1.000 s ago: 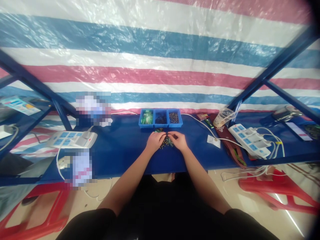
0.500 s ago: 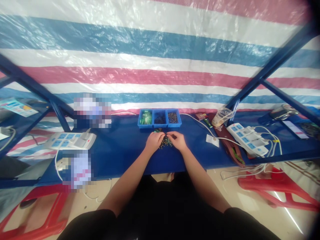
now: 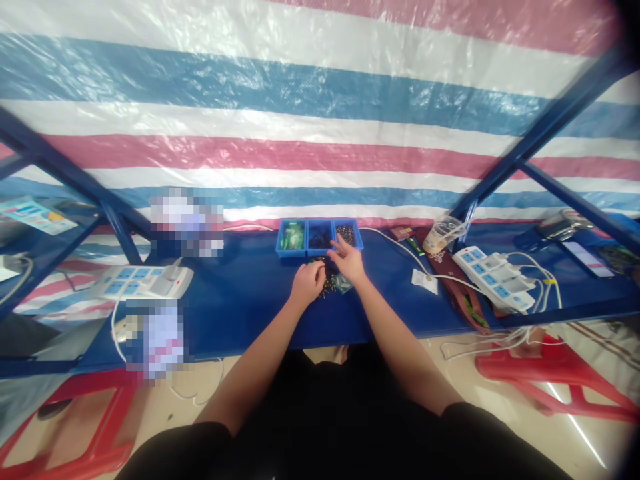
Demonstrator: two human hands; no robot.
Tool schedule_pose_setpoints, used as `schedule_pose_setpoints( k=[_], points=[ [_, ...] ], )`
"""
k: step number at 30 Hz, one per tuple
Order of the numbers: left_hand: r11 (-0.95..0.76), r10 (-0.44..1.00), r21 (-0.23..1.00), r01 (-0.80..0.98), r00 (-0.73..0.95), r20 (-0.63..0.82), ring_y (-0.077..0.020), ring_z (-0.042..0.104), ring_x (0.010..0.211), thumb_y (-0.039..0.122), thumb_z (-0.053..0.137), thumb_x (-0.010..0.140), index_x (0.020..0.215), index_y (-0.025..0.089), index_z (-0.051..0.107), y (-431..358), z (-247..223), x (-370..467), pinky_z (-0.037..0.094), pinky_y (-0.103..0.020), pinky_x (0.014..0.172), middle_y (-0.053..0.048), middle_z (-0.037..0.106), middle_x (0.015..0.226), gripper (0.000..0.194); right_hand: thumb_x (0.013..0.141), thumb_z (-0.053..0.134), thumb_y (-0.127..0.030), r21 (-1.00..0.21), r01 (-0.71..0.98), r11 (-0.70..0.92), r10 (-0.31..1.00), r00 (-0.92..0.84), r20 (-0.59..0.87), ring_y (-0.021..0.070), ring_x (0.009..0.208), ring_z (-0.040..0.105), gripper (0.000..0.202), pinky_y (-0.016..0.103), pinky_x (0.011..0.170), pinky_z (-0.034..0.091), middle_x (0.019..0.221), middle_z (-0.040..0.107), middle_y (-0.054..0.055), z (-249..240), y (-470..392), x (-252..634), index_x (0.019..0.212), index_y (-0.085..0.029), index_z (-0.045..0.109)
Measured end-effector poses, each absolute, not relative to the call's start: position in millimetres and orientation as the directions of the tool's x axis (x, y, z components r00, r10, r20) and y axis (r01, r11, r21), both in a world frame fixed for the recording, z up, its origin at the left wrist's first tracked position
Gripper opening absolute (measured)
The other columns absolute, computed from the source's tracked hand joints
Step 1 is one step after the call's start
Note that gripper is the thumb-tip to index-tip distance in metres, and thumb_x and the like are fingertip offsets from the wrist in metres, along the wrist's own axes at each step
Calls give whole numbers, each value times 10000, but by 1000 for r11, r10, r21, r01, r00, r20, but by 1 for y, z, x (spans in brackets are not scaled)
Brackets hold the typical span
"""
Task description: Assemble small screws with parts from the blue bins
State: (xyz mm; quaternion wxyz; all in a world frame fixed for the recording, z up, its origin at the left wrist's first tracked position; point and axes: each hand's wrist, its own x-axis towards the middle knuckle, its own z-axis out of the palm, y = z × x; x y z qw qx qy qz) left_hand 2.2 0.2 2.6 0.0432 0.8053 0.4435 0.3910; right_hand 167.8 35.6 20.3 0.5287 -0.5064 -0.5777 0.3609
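My left hand [image 3: 307,284] is closed in a pinch over the blue table; whatever lies between its fingertips is too small to name. Several thin brass-and-dark pieces [image 3: 329,287] are piled beside it. My right hand [image 3: 349,263] has its fingers apart, reaching over the front of the blue bins, and nothing shows in it. Small metal pieces [image 3: 345,231] fill the right bin, partly covered by that hand. Dark small parts [image 3: 319,237] lie in the middle bin, and green pieces [image 3: 293,235] in the left bin. A small greenish clear packet [image 3: 343,284] lies below my right hand.
White power strips stand at the left [image 3: 143,281] and right [image 3: 493,279]. A plastic cup [image 3: 442,233], a brown strap-like item [image 3: 453,287] and a white packet [image 3: 425,281] lie on the right. Blue metal posts slant up at both sides. A striped sheet hangs behind.
My right hand has parted from my left and moved up toward the right bin, its fingers spreading. The clear packet now shows better. My left hand has stayed in place.
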Motion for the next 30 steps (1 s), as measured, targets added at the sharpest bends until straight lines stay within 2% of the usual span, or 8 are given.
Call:
schedule_pose_setpoints(
  k=[2,4,7,13,17,21,27,30],
  points=[
    [-611,742,414,675,307,595,-173,617,688,260,410,962,1032,180,608,1,2,2,440,-347,745,-61,713,878,225,839,618,-353,-939,270,214,966,85,245,165,795,700,492,340,804,583,1143,703,76,12,27,173,1309,-212,576],
    [-614,743,415,672,312,592,-174,621,703,248,417,957,1021,182,611,2,1,2,441,-349,757,-62,716,898,215,867,577,-336,-883,417,214,953,111,283,173,776,691,313,340,823,565,942,747,48,4,16,182,1132,-214,688],
    [-611,748,417,673,318,582,-176,618,705,243,425,951,1011,183,616,3,0,2,439,-349,753,-61,717,890,209,853,572,-291,-774,602,196,942,103,319,192,787,670,208,351,828,537,879,738,48,-3,7,196,959,-219,736],
    [-616,742,404,676,325,586,-179,622,710,251,425,950,1005,179,624,3,-1,3,441,-353,758,-71,717,886,219,809,632,-280,-657,742,136,949,92,301,210,815,619,195,341,839,485,788,684,60,-11,18,199,962,-213,734],
    [-620,737,394,679,330,590,-181,631,726,248,415,953,1006,184,624,3,-2,4,441,-354,753,-71,716,878,225,774,694,-298,-619,774,136,933,109,342,192,748,585,183,294,747,466,721,643,42,-11,22,191,945,-242,728],
    [-611,743,388,690,329,583,-182,636,728,242,422,953,1002,184,628,3,-3,4,438,-354,755,-70,714,860,219,774,691,-271,-607,782,140,944,79,319,189,724,569,36,296,712,450,689,634,29,-9,19,193,792,-246,710],
    [-616,747,392,683,348,566,-183,647,733,284,447,959,1113,179,627,4,-4,4,431,-355,762,-61,713,828,259,847,595,-323,-767,591,250,950,4,313,163,706,597,131,291,711,486,822,685,27,3,2,192,852,-221,676],
    [-632,737,374,678,378,560,-187,653,772,313,462,962,1113,186,636,4,-4,4,426,-358,771,-63,724,876,263,864,578,-361,-794,532,294,936,10,353,166,739,617,178,295,730,494,856,691,34,5,-10,187,893,-215,675]
  ],
)
